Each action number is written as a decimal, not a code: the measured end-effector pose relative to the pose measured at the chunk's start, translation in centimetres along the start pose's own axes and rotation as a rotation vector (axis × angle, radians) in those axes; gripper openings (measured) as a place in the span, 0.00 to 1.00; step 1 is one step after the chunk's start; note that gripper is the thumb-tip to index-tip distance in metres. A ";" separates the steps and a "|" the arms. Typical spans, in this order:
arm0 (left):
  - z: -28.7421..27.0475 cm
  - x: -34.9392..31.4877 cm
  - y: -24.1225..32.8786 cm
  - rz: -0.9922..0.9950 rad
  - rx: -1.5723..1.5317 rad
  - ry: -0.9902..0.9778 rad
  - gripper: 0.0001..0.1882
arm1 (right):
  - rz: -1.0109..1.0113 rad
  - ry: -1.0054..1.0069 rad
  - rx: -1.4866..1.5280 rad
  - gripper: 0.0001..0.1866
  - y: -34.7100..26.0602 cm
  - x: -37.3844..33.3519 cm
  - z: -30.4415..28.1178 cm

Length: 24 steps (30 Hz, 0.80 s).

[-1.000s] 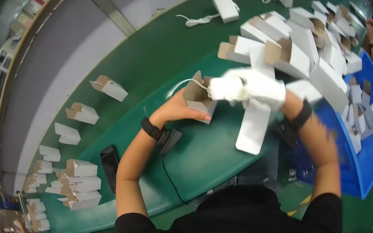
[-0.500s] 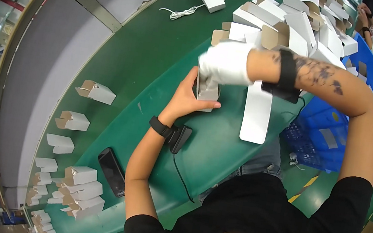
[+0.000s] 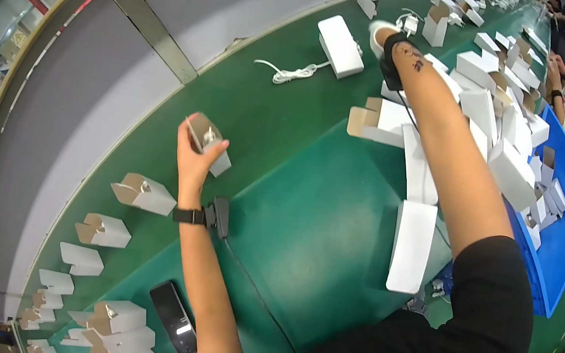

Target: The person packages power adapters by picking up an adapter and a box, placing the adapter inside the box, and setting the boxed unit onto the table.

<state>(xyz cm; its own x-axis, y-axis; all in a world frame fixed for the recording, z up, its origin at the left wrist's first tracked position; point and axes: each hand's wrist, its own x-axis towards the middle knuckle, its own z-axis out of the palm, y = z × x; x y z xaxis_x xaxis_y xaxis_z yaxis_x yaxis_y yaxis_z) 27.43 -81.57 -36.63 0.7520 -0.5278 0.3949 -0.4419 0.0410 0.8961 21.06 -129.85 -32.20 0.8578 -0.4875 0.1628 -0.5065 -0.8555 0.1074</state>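
- Holding a small white carton (image 3: 222, 164), the left hand (image 3: 194, 159) is wrapping its near end: the thumb is pressing along the right side, the fingers are curling over the left—a grip opened about as wide as the carton.
- The carton is tilting over the green table (image 3: 272, 127), beyond the edge of the lighter green mat (image 3: 302, 194), its brown inside and a white piece (image 3: 209, 137) showing; whether it is touching the table, I cannot tell.
- The left forearm is rising nearly upright, leaning slightly left; a black wrist strap (image 3: 190, 216) is carrying a dark device on its right.
- The right arm is stretching long and slanting up and left across the heap of white cartons (image 3: 516, 173), its tattooed forearm ending in another black strap.
- The right hand (image 3: 379, 37) is showing as a white blur near a white power adapter (image 3: 410, 24)—how far its grip is opening, or on what, I cannot tell.
- A large white box (image 3: 340, 47) is lying to its left, a bundled white cable (image 3: 297, 74) trailing.
- Open cartons (image 3: 104, 231) are lining up near the left forearm.
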 end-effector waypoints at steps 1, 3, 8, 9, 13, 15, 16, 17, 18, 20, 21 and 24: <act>-1.5 -0.7 -0.6 -0.061 0.024 0.039 0.38 | -0.036 -0.100 0.076 0.17 -2.3 0.0 1.3; -5.5 -3.0 0.3 -0.144 0.093 0.125 0.39 | -0.153 -0.311 0.242 0.22 -8.9 0.0 3.1; 1.6 -0.1 5.3 0.069 -0.038 0.294 0.41 | 0.225 -0.333 0.744 0.30 3.6 3.1 8.4; 0.8 -0.5 6.3 0.055 -0.004 0.307 0.41 | 0.244 -0.379 0.865 0.31 0.8 3.4 8.9; -1.3 -3.9 11.8 0.202 0.416 0.590 0.35 | -0.099 -0.159 0.398 0.27 -12.2 0.3 4.2; 2.9 -5.7 14.6 0.332 0.216 0.300 0.26 | -0.201 -0.144 0.354 0.23 -8.5 -0.8 -0.8; 5.5 -6.9 15.6 0.394 0.267 0.077 0.21 | -0.230 -0.046 0.365 0.23 -7.8 -1.5 -2.8; 8.4 -7.9 16.0 0.411 0.271 -0.285 0.20 | -0.246 0.040 0.366 0.22 -6.4 -2.6 -3.9; 10.1 -9.1 16.6 0.536 0.286 -0.602 0.23 | -0.271 0.134 0.337 0.23 -8.3 -3.4 -6.9; 15.5 -12.8 15.6 0.709 0.283 -0.929 0.28 | -0.241 0.253 0.370 0.25 -9.4 -5.0 -11.4; 17.2 -14.6 15.4 0.775 0.353 -1.006 0.30 | -0.192 0.275 0.444 0.27 -8.8 -5.9 -12.8; 17.9 -16.0 11.5 0.767 0.513 -0.954 0.30 | -0.147 0.435 0.579 0.25 -11.7 -10.9 -17.0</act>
<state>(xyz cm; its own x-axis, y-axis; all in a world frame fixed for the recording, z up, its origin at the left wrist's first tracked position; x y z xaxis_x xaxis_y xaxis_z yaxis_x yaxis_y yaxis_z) 1.58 -87.85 -36.24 -0.3126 -0.9082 0.2781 -0.8893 0.3827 0.2503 16.13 -111.55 -18.60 0.7405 -0.3503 0.5736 -0.1586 -0.9204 -0.3573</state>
